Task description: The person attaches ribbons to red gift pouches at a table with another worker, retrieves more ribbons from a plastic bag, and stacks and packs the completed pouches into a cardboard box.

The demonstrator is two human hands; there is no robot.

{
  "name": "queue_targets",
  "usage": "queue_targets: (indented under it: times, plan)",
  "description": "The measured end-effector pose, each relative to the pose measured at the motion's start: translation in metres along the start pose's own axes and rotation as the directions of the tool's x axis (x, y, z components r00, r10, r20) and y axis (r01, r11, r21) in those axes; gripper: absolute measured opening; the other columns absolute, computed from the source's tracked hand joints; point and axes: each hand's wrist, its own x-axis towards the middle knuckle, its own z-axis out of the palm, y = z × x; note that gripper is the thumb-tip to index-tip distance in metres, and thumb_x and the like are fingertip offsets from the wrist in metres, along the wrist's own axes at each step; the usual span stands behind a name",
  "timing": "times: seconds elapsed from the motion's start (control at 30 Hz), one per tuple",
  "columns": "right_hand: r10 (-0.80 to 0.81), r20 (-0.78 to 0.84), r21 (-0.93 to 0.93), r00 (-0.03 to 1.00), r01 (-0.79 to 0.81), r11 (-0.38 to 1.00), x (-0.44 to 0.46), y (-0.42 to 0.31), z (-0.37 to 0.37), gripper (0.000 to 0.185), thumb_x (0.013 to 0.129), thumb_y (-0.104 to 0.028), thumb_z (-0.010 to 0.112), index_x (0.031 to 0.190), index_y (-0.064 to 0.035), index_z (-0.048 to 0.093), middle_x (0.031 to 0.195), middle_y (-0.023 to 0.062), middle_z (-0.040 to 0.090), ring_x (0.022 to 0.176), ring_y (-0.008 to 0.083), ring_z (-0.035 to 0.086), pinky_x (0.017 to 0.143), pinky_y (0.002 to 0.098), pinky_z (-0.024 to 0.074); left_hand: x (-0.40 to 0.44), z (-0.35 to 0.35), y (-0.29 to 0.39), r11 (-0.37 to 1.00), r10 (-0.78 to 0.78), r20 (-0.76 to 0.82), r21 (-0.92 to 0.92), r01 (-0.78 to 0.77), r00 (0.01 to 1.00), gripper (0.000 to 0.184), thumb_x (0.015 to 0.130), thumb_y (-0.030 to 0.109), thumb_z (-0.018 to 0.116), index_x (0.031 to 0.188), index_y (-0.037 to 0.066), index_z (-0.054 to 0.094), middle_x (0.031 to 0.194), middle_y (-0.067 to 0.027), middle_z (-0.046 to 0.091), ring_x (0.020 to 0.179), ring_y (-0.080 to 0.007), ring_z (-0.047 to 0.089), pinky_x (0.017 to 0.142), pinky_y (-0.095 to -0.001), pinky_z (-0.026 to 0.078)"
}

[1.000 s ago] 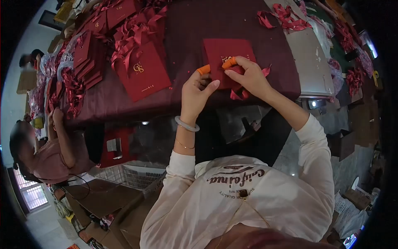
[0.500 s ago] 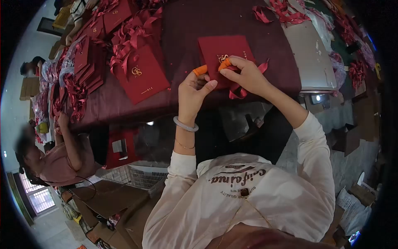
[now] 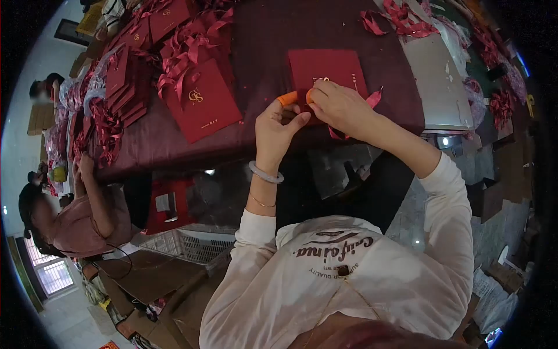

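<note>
A red paper gift bag with gold lettering lies flat on the dark red tablecloth in front of me. My left hand, an orange finger cover on its index finger, is curled at the bag's near left corner with the thumb against it. Across the bag's near part, my right hand has its fingers pinched together, an orange cover on one. Red ribbon comes out from beneath that hand on two sides; the pinch itself is largely hidden.
Left of the bag lies another red gift bag, with ribboned bags piled beyond it. Loose ribbons lie at the far right by a grey board. A co-worker sits at left near a white crate.
The view has shifted slightly, so the table and bags sit a little further right. My right hand has turned, its back now more over the bag's lettering. The left hand keeps its place by the corner.
</note>
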Motion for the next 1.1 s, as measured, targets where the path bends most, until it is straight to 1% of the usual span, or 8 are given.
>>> queue_targets:
  times: [0.07, 0.2, 0.3, 0.37, 0.63, 0.8, 0.93, 1.1]
  plan:
    - [-0.29, 0.053, -0.2, 0.956, 0.295, 0.934, 0.003, 0.002, -0.004, 0.012, 0.078, -0.011, 0.057, 0.086, -0.0031, 0.054, 0.084, 0.0121, 0.052, 0.081, 0.0265, 0.058, 0.071, 0.0331, 0.0497, 0.0, 0.0, 0.001, 0.995, -0.004, 0.003, 0.095, 0.003, 1.0, 0.037, 0.074, 0.001, 0.071, 0.109, -0.001, 0.059, 0.081, 0.001, 0.058, 0.071, -0.0051, 0.054, 0.066, -0.0183, 0.046]
    - [-0.396, 0.229, -0.278, 0.889, 0.45, 0.849, 0.015, -0.003, -0.013, 0.015, 0.076, -0.011, 0.059, 0.088, -0.0044, 0.054, 0.084, 0.0104, 0.052, 0.082, 0.026, 0.057, 0.072, 0.0331, 0.0497, 0.0, 0.001, 0.003, 0.992, 0.028, 0.042, 0.118, -0.033, 0.999, 0.037, 0.074, 0.002, 0.071, 0.109, -0.001, 0.059, 0.08, 0.0012, 0.058, 0.071, -0.0048, 0.054, 0.065, -0.0184, 0.046]
    - [-0.312, 0.299, -0.133, 0.902, 0.363, 0.922, 0.024, -0.001, -0.018, 0.015, 0.078, -0.01, 0.059, 0.091, -0.0037, 0.053, 0.086, 0.0114, 0.055, 0.082, 0.0262, 0.059, 0.072, 0.0347, 0.0494, 0.0, -0.002, -0.001, 0.999, 0.014, 0.021, 0.047, -0.015, 1.0, 0.037, 0.074, 0.002, 0.071, 0.109, -0.001, 0.058, 0.08, 0.0009, 0.058, 0.071, -0.005, 0.055, 0.065, -0.0186, 0.046]
    - [0.075, 0.251, 0.312, 0.965, -0.154, 0.937, 0.027, -0.004, -0.027, 0.017, 0.08, -0.01, 0.06, 0.093, -0.0036, 0.052, 0.089, 0.0116, 0.058, 0.084, 0.0258, 0.061, 0.07, 0.0377, 0.0487, 0.001, 0.0, -0.002, 0.999, 0.017, -0.03, -0.04, -0.018, 0.999, 0.037, 0.074, 0.003, 0.071, 0.109, -0.001, 0.058, 0.08, 0.0011, 0.058, 0.071, -0.0049, 0.055, 0.064, -0.0185, 0.046]
    - [0.135, 0.302, 0.438, 0.944, -0.263, 0.859, 0.012, 0.016, -0.013, 0.02, 0.083, -0.019, 0.061, 0.091, -0.0003, 0.06, 0.087, 0.0109, 0.063, 0.078, 0.0197, 0.06, 0.071, 0.0313, 0.0468, -0.002, 0.002, -0.006, 0.997, 0.006, -0.063, 0.079, -0.001, 0.998, 0.033, 0.074, 0.005, 0.072, 0.105, 0.001, 0.059, 0.081, 0.0006, 0.058, 0.069, -0.0043, 0.053, 0.062, -0.0181, 0.045]
    - [0.228, 0.332, 0.828, 0.915, -0.399, 0.394, 0.0, 0.028, -0.011, 0.024, 0.089, -0.02, 0.054, 0.102, -0.0007, 0.061, 0.089, 0.0058, 0.063, 0.074, 0.0087, 0.055, 0.069, 0.0273, 0.0447, 0.003, -0.007, -0.017, 0.974, 0.158, -0.045, 0.17, -0.148, 0.986, 0.029, 0.077, 0.002, 0.065, 0.105, 0.0, 0.059, 0.085, -0.0004, 0.055, 0.068, -0.0045, 0.049, 0.062, -0.0192, 0.044]
    - [0.232, 0.368, 0.838, 0.9, -0.429, 0.337, -0.002, 0.034, -0.012, 0.023, 0.088, -0.02, 0.056, 0.099, -0.0003, 0.062, 0.088, 0.0048, 0.062, 0.074, 0.0085, 0.055, 0.068, 0.0264, 0.044, 0.001, -0.012, -0.008, 0.939, 0.244, 0.037, 0.24, -0.246, 0.969, 0.035, 0.072, -0.004, 0.059, 0.107, 0.0, 0.058, 0.086, -0.0005, 0.053, 0.065, -0.0049, 0.043, 0.058, -0.0188, 0.039]
    - [0.098, 0.237, 0.617, 0.966, -0.228, 0.754, -0.002, 0.03, -0.013, 0.021, 0.084, -0.018, 0.061, 0.097, -0.0021, 0.064, 0.087, 0.0055, 0.06, 0.079, 0.0151, 0.057, 0.071, 0.0289, 0.0442, -0.001, -0.014, 0.006, 0.96, 0.031, 0.122, 0.273, -0.064, 0.992, 0.043, 0.07, -0.004, 0.058, 0.112, 0.002, 0.056, 0.083, -0.0005, 0.054, 0.064, -0.0048, 0.041, 0.057, -0.018, 0.037]
